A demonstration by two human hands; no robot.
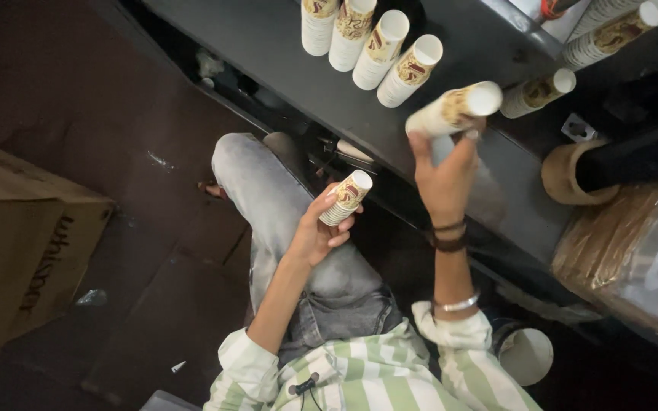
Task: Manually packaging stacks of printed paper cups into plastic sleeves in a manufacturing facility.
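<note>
My left hand (pixel 321 228) holds a short stack of white paper cups with a brown pattern (pixel 346 198) above my knee. My right hand (pixel 442 171) is raised to the dark grey table (pixel 268 46) and grips a taller stack of the same cups (pixel 455 109) by its lower end. The stack stands just over the table surface. A row of several similar cup stacks (pixel 378 46) stands on the table beyond it, and one more stack (pixel 538 93) stands to the right.
A cardboard box (pixel 17 243) sits on the dark floor at the left. At the right lie a roll of brown tape (pixel 569 175), a black tube (pixel 634 160) and a plastic bag of brown paper (pixel 626 251). More cup stacks (pixel 618 27) are at the top right.
</note>
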